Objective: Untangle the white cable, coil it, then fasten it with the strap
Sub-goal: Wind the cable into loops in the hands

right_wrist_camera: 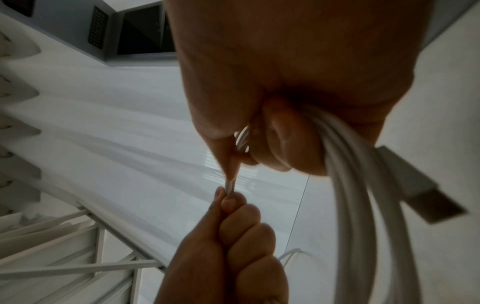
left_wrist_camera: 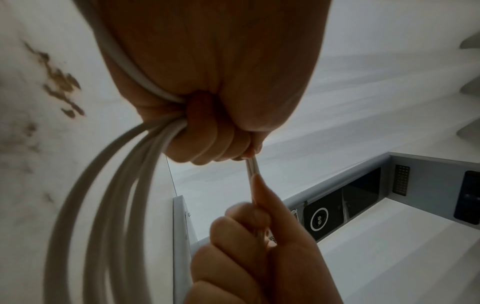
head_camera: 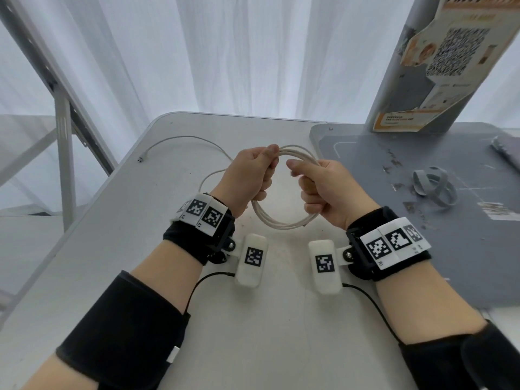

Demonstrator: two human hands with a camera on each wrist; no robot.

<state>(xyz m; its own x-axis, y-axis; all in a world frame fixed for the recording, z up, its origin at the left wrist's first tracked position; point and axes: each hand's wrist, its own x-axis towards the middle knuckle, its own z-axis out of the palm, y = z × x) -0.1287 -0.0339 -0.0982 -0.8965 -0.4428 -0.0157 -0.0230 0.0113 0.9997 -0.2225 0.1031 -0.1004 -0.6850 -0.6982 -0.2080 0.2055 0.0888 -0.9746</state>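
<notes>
The white cable (head_camera: 281, 220) hangs as a round coil of several loops above the table, held between both hands. My left hand (head_camera: 250, 175) grips the coil's left side, fingers curled round the strands (left_wrist_camera: 116, 185). My right hand (head_camera: 320, 184) grips the right side, fingers wrapped round the bundle (right_wrist_camera: 345, 164). A USB plug (right_wrist_camera: 420, 189) sticks out below the right fist. A loose tail of cable (head_camera: 180, 142) runs off left across the table to a small connector (head_camera: 140, 159). The grey strap (head_camera: 433, 190) lies looped on the grey mat, right of the hands.
A white folding table (head_camera: 112, 249) carries a grey mat (head_camera: 422, 249) on its right half. A grey post with a poster (head_camera: 439, 60) stands at the back right. White curtains hang behind, and a metal frame (head_camera: 64, 164) stands at the left.
</notes>
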